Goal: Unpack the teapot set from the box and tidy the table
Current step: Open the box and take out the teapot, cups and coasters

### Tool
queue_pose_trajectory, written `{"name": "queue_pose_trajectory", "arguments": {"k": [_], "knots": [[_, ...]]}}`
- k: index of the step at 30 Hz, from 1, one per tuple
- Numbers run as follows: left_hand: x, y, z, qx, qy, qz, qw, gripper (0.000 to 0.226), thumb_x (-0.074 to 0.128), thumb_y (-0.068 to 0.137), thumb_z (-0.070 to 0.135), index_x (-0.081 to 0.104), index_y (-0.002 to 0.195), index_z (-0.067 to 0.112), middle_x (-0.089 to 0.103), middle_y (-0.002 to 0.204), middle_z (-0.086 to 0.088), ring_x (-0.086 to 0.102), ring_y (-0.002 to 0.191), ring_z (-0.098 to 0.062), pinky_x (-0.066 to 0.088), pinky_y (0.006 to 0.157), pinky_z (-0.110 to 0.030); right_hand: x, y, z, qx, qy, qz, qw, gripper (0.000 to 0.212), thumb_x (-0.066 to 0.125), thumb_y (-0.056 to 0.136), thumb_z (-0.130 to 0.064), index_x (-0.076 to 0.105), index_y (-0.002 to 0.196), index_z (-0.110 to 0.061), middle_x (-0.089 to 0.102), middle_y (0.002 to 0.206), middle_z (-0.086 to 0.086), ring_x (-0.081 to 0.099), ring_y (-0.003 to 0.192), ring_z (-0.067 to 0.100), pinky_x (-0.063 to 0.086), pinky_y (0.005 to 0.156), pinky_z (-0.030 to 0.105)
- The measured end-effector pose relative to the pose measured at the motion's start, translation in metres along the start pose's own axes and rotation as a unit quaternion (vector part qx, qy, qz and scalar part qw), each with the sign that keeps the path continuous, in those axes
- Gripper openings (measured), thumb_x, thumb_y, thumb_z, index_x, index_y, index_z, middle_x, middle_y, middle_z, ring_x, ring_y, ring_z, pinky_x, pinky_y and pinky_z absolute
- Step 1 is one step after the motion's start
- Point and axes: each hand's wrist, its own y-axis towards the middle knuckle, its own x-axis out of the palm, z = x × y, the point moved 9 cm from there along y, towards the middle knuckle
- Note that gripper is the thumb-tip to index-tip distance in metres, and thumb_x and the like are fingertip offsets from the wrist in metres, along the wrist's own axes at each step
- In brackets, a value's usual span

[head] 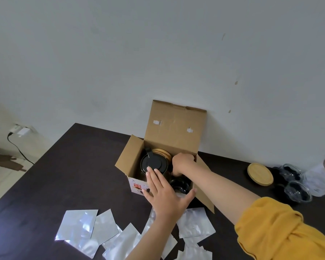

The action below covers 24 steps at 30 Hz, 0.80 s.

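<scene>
A dark brown table [64, 175] fills the lower part of the view, pushed against a pale grey-white wall [158, 53] that carries a few small brown marks. Far to the left of the hands, a white charger [22, 131] sits in a wall socket with a black cable [20, 149] trailing down.

The cardboard box [131, 156] stands open on the table against the wall, its lid flap upright. Inside it the teapot [154, 164], seen by its black lid, lies under the fingertips of the left hand [165, 194], which is flat with fingers straight and spread, thumb at the box's near rim. A stack of bamboo coasters [160, 153] shows behind the teapot. The right hand [182, 163] reaches into the box just beside the teapot, fingers curled downward; what they hold, if anything, is hidden. A glass cup [179, 185] sits in the box between the two hands.

Below and around the left wrist, shiny foil packets [79, 224] lie scattered on the table. Beyond the right forearm, in a yellow sleeve [281, 229], lie one bamboo coaster [260, 173], two glass cups [296, 190] and white wrapping [315, 175].
</scene>
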Motion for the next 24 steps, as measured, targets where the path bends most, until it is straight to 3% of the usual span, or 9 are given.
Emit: {"name": "queue_pose_trajectory", "arguments": {"k": [5,7,10,12,17,21,24], "knots": [[0.001,0.001,-0.001,0.002,0.005,0.004,1.000,0.134,0.025,0.058,0.098,0.024,0.145,-0.003,0.015,0.157,-0.018,0.008,0.144,-0.030,0.028,0.100,-0.066,-0.003,-0.003,-0.001,-0.009,0.012,0.054,0.998,0.027,0.068,0.082,-0.035,0.062,0.095,-0.011,0.065,0.088,0.003,0.063,0.077,0.020,0.049,0.063,0.028],[0.002,0.001,-0.001,0.000,0.004,-0.002,1.000,0.135,0.026,0.057,0.098,0.023,0.146,-0.003,0.013,0.157,-0.018,0.008,0.144,-0.030,0.027,0.101,-0.066,-0.009,-0.008,0.002,-0.011,0.030,0.107,0.994,0.039,0.071,0.079,-0.039,0.061,0.102,-0.009,0.065,0.093,0.005,0.063,0.083,0.022,0.047,0.064,0.028],[0.002,0.002,-0.001,-0.002,0.007,-0.006,1.000,0.135,0.026,0.057,0.098,0.024,0.146,-0.003,0.015,0.157,-0.018,0.010,0.144,-0.031,0.028,0.101,-0.065,-0.019,-0.021,0.008,-0.009,0.045,0.178,0.983,0.064,0.076,0.073,-0.042,0.051,0.117,-0.003,0.059,0.112,0.012,0.056,0.105,0.028,0.048,0.079,0.032],[0.001,0.002,-0.001,-0.005,0.008,-0.010,1.000,0.136,0.025,0.056,0.099,0.025,0.145,-0.004,0.015,0.157,-0.018,0.009,0.144,-0.031,0.028,0.101,-0.065,-0.027,-0.032,0.010,-0.021,0.043,0.209,0.977,0.070,0.076,0.071,-0.045,0.048,0.119,-0.002,0.056,0.116,0.014,0.052,0.108,0.029,0.049,0.084,0.032],[0.003,0.001,-0.002,-0.007,0.013,-0.022,1.000,0.139,0.025,0.054,0.101,0.017,0.148,-0.002,0.007,0.158,-0.017,0.005,0.146,-0.031,0.023,0.105,-0.065,-0.050,-0.070,0.032,-0.023,0.136,0.281,0.950,0.067,0.074,0.066,-0.053,0.049,0.112,-0.011,0.050,0.112,0.007,0.050,0.100,0.022,0.044,0.070,0.027],[0.002,0.001,-0.001,-0.005,0.020,-0.025,0.999,0.138,0.025,0.055,0.100,0.022,0.146,-0.003,0.014,0.157,-0.019,0.015,0.144,-0.034,0.028,0.102,-0.065,-0.036,-0.109,0.084,-0.002,0.382,0.302,0.873,0.072,0.077,0.062,-0.050,0.048,0.121,-0.021,0.045,0.114,-0.002,0.050,0.102,0.013,0.047,0.075,0.024],[0.004,0.000,-0.003,-0.014,0.029,-0.044,0.998,0.141,0.022,0.052,0.102,0.011,0.149,0.000,0.002,0.158,-0.017,0.003,0.146,-0.032,0.020,0.107,-0.063,0.003,-0.130,0.136,0.028,0.524,0.316,0.790,0.052,0.081,0.056,-0.046,0.056,0.100,-0.033,0.057,0.105,-0.004,0.057,0.097,0.010,0.051,0.075,0.024]]}}
